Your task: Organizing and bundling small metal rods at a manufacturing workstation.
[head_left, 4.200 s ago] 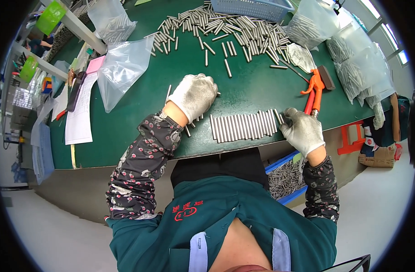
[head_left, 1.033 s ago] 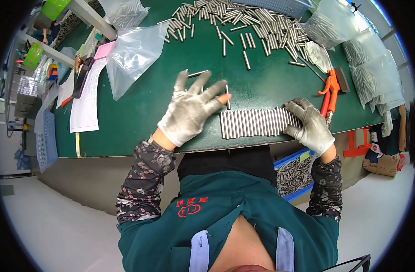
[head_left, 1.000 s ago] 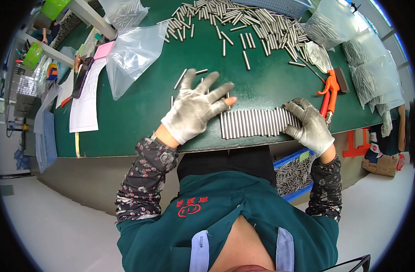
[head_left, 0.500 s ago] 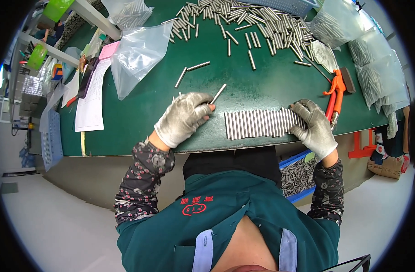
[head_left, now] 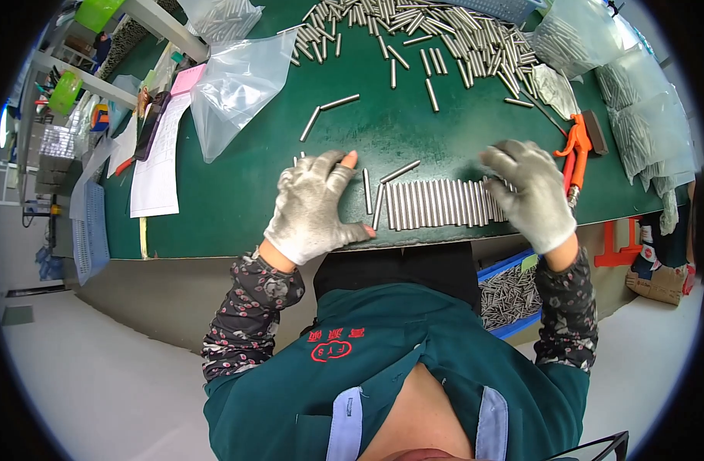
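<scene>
A row of steel pins (head_left: pixel 444 204) lies side by side along the table's near edge. My left hand (head_left: pixel 310 206), in a grey-white glove with bare fingertips, is at the row's left, its thumb and forefinger spread and nothing between them. Close to it are an upright loose pin (head_left: pixel 368 191), a slightly tilted pin (head_left: pixel 378 206) and a slanted pin (head_left: pixel 400 170) at the row's upper left corner. My right hand (head_left: pixel 532 196), gloved too, hovers over the row's right end with thumb and fingers apart, hiding that end.
A heap of loose pins (head_left: pixel 475 42) covers the far side of the green table (head_left: pixel 252 207). An orange-handled air gun (head_left: pixel 576 146) and bagged pins (head_left: pixel 648 115) are at right. Left are a clear bag (head_left: pixel 233 96) and papers (head_left: pixel 156 173). Below the edge sits a blue bin (head_left: pixel 512 329).
My left hand has let go of the pin it held and spread its fingers. Loose pins now lie at the row's left end. My right hand has lifted off the row's right end.
</scene>
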`<state>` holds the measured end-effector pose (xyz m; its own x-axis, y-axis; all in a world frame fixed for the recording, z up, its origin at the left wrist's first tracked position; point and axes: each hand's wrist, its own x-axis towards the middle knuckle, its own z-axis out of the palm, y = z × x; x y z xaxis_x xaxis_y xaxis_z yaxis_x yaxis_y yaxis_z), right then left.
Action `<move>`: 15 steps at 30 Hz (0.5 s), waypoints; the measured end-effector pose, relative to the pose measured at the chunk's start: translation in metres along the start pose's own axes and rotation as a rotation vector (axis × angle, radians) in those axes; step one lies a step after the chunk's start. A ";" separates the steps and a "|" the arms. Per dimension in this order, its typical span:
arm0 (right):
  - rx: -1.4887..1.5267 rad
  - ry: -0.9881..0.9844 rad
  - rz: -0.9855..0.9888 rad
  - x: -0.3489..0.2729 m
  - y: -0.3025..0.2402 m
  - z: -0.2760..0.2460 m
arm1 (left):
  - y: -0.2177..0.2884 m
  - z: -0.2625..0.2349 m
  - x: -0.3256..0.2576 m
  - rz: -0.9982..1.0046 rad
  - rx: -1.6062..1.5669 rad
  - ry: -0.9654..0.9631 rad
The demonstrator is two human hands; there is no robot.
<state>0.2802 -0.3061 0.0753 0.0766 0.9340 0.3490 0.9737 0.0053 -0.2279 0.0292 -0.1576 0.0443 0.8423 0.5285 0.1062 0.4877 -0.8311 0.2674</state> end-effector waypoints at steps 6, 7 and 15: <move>-0.063 -0.182 -0.241 0.061 -0.028 0.048 | 0.012 0.007 0.012 0.060 -0.020 -0.016; -0.117 -0.298 -0.281 0.070 -0.030 0.053 | 0.013 0.008 0.010 0.054 -0.021 -0.017; -0.116 -0.365 -0.370 0.090 -0.021 0.065 | -0.007 0.003 -0.013 0.012 -0.081 0.221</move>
<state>0.2529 -0.1990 0.0522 -0.3364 0.9407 0.0434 0.9403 0.3381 -0.0404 0.0160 -0.1591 0.0385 0.7729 0.5512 0.3144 0.4506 -0.8256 0.3397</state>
